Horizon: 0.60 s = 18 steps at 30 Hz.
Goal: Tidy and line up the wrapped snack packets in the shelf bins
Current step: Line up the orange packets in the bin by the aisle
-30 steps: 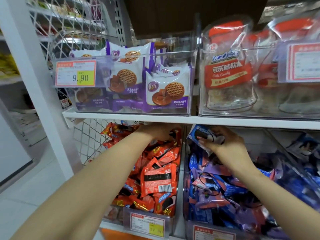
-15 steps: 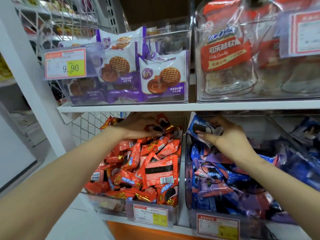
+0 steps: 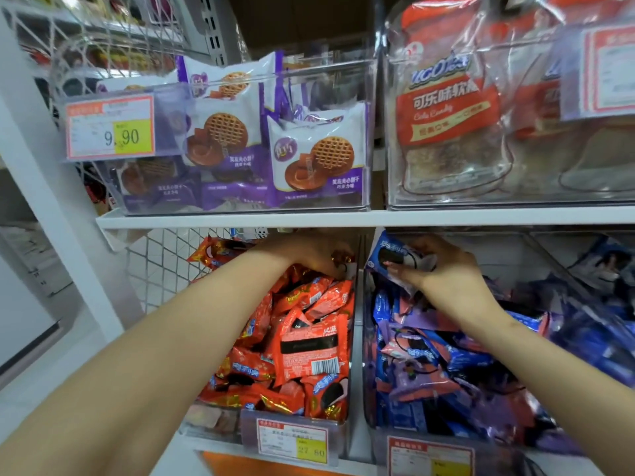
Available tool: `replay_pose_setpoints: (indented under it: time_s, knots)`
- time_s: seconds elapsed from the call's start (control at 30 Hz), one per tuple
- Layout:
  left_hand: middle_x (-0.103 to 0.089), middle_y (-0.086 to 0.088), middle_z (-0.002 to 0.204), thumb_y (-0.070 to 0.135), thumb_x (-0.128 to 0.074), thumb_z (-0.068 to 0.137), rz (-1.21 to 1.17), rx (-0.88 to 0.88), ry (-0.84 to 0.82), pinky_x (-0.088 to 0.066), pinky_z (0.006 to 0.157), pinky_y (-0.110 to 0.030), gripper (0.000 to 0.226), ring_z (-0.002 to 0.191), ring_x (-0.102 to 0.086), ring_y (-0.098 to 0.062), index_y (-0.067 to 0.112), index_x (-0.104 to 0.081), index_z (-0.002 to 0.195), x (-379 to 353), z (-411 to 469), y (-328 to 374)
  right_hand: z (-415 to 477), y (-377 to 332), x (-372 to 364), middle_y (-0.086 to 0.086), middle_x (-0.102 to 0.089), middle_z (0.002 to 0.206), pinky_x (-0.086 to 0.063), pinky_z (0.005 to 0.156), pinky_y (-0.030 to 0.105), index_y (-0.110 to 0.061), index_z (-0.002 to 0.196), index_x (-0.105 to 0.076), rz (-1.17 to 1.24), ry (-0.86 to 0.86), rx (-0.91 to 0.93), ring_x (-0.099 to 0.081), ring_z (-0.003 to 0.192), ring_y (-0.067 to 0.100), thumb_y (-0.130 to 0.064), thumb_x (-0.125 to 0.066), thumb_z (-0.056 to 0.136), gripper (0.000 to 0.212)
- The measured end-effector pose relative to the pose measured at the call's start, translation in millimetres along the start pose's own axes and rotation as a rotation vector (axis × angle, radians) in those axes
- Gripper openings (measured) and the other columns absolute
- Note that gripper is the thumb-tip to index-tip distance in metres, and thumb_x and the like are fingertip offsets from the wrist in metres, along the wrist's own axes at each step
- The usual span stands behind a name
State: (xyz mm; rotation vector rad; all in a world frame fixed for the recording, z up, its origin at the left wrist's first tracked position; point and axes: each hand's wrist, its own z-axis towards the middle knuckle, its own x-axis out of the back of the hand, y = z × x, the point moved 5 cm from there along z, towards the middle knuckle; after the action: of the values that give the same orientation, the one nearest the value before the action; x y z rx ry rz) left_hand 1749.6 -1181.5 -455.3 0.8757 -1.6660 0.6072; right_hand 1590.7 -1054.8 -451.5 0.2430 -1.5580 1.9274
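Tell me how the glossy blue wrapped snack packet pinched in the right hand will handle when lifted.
The glossy blue wrapped snack packet is probably light: the right hand holds it up with a pinch alone. Its shiny wrapper likely slips and crinkles. The wrapper's loose edge looks floppy, so it may swing.

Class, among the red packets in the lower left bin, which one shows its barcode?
The large flat red packet mid-heap, lying back up: a black stripe above a white barcode. No other red packet shows one.
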Motion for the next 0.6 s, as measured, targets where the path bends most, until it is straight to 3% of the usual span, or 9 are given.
replay_pose_setpoints:
  time_s: [0.13,0.2,0.33,0.43,0.53,0.6]
  knots:
    - [-0.031,-0.002,0.150,0.050,-0.052,0.089,0.148,0.077,-0.020,-0.031,0.105,-0.037,0.057,0.135,-0.031,-0.025,0.028,-0.038,0.141,-1.6,2.2,2.7,-0.2,0.9,2.1,0.008,-0.067,0.101,-0.055,0.068,0.052,-0.017,0.106,-0.061,0.031,0.010,-0.009,-0.065,0.074,0.035,-0.033,-0.078,0.073,0.040]
    - [-0.035,-0.002,0.145,0.048,-0.054,0.088,0.115,0.055,0.012,-0.034,0.100,-0.036,0.053,0.131,-0.035,-0.024,0.026,-0.042,0.135,-1.6,-0.9,2.6,-0.8,0.1,3.7,0.008,-0.068,0.094,-0.055,0.066,0.052,-0.016,0.105,-0.062,0.054,0.012,-0.015,-0.065,0.069,0.034,-0.030,-0.078,0.073,0.038]
    - [-0.054,0.001,0.121,0.032,-0.068,0.083,-0.121,0.011,0.140,-0.043,0.087,-0.028,0.043,0.108,-0.051,-0.016,0.021,-0.050,0.120,1.3,-8.2,-0.3,-1.0,-3.2,5.6,0.008,-0.066,0.098,-0.055,0.069,0.051,-0.015,0.109,-0.061,0.049,-0.009,0.003,-0.065,0.073,0.033,-0.025,-0.076,0.076,0.038]
    - [-0.057,0.004,0.103,0.020,-0.063,0.088,-0.404,0.000,0.345,-0.042,0.079,-0.019,0.020,0.106,-0.056,-0.017,0.017,-0.056,0.106,10.5,-23.7,-0.2,-1.2,-5.3,4.4,0.002,-0.062,0.100,-0.055,0.063,0.041,-0.015,0.116,-0.057,0.057,-0.043,-0.020,-0.063,0.066,0.026,-0.018,-0.073,0.077,0.042]
    - [-0.060,0.000,0.102,0.025,-0.049,0.097,-0.726,0.109,0.445,-0.048,0.075,-0.022,0.010,0.088,-0.058,-0.013,0.019,-0.053,0.105,16.1,-40.8,-8.2,-2.0,-5.6,4.1,0.005,-0.062,0.094,-0.055,0.068,0.042,-0.011,0.113,-0.054,0.032,-0.065,-0.046,-0.062,0.071,0.026,-0.016,-0.075,0.075,0.044]
    - [-0.062,-0.005,0.105,0.024,-0.047,0.098,-0.648,0.121,0.415,-0.052,0.070,-0.023,0.020,0.083,-0.062,-0.014,0.013,-0.055,0.113,16.6,-41.0,-9.3,-3.5,-6.6,5.4,0.004,-0.060,0.090,-0.054,0.073,0.044,-0.010,0.109,-0.058,0.029,-0.080,-0.053,-0.062,0.078,0.026,-0.015,-0.075,0.075,0.038]
